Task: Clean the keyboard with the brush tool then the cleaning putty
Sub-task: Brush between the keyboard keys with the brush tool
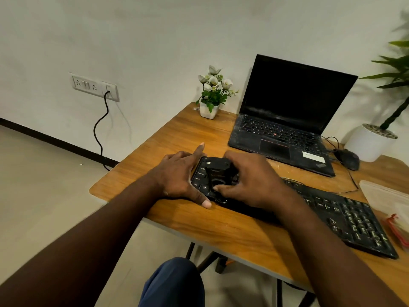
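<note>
At the far left we see the left hand lying flat on the left end of the long black plastic keyboard. Its fingers are spread, the thumb is on the near edge and the forefinger reaches past the far edge, so we judge it to be steadying the board.

Just right of it, on the keys between the two hands, stands a chunky black plastic brush tool. Its bristles are hidden from us. The right hand curls round this tool from the right, fingertips tucked low against it and the keys.

What matters for the coming move is the keyboard's long axis. It runs from under both hands away to the right and nearer to the person, across the brown wooden table. Nearly all the keys lie right of the right hand, so we expect the strokes to travel that way, led by the right hand.

Beyond the keyboard's right end lies a clear plastic zip bag. We cannot tell whether it holds the putty.
</note>
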A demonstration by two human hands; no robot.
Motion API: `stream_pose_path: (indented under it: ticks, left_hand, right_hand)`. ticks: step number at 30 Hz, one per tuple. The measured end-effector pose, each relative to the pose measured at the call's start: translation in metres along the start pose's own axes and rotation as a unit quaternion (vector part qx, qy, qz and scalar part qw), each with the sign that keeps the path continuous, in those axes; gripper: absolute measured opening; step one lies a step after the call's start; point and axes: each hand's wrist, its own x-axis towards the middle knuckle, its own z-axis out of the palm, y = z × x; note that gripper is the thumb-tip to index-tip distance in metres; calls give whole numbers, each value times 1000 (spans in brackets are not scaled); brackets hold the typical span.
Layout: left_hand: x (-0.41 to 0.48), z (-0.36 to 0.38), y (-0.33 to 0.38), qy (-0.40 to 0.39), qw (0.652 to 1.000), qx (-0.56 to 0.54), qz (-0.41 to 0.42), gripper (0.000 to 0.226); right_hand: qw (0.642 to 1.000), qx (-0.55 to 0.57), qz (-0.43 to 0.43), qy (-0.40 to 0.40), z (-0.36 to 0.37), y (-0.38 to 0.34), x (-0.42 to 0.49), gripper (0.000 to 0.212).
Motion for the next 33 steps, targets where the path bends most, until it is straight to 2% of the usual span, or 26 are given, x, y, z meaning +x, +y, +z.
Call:
stream_pose_path:
  ticks: [1, 3, 5, 6, 9, 10, 14, 18, 21, 24, 26, 28, 30, 33]
  left_hand:
    - [0, 0, -1, 0, 1000, 3, 4, 149]
    - [1, 0, -3, 3, 1000, 4, 14, 124]
    - [2, 1, -6, 12, 1000, -2, 19, 108]
    - [2, 1, -6, 11, 1000, -4, 18, 112]
    - [1, 1, -2, 3, 1000, -1, 2, 152]
    - [0, 1, 0, 4, 1000, -1, -3, 156]
    - [-3, -3, 6, 1, 1000, 2, -15, 155]
    - [-4, -3, 7, -3, 1000, 8, -15, 152]
    - [-3, -2, 3, -5, 1000, 11, -22, 155]
    - [-1, 0, 0, -7, 1000, 7, -26, 155]
    - [-1, 1, 1, -6, 1000, 3, -28, 153]
    - [-1, 1, 1, -3, 1000, 1, -25, 152]
    - [-1, 1, 1, -2, 1000, -3, -20, 150]
    - [-1, 4, 12, -2, 1000, -11, 0, 151]
  right_hand:
    - [1000, 7, -12, 17, 8, -6, 7, 42]
    - [998, 26, -31, 53, 20, -18, 19, 46]
    - [997, 36, -34, 57, 24, -22, 25, 45]
    - [998, 37, -33, 50, 23, -20, 24, 45]
    - [1000, 19, -3, 14, 8, -5, 7, 42]
    - [1000, 12, 16, -4, 0, 2, -2, 44]
    - [993, 1, 92, -69, -35, 28, -30, 51]
    - [995, 42, 88, 11, -23, 17, -23, 55]
    - [995, 71, 56, 50, 4, -1, -12, 50]
    - [996, 59, 72, 16, -1, 4, -17, 49]
    - [992, 52, 110, -34, -20, 15, -27, 53]
    - [989, 29, 133, -48, -37, 24, -36, 59]
    - [991, 33, 132, -13, -41, 26, -40, 61]
    - [985, 128, 108, 40, -24, 14, -39, 57]
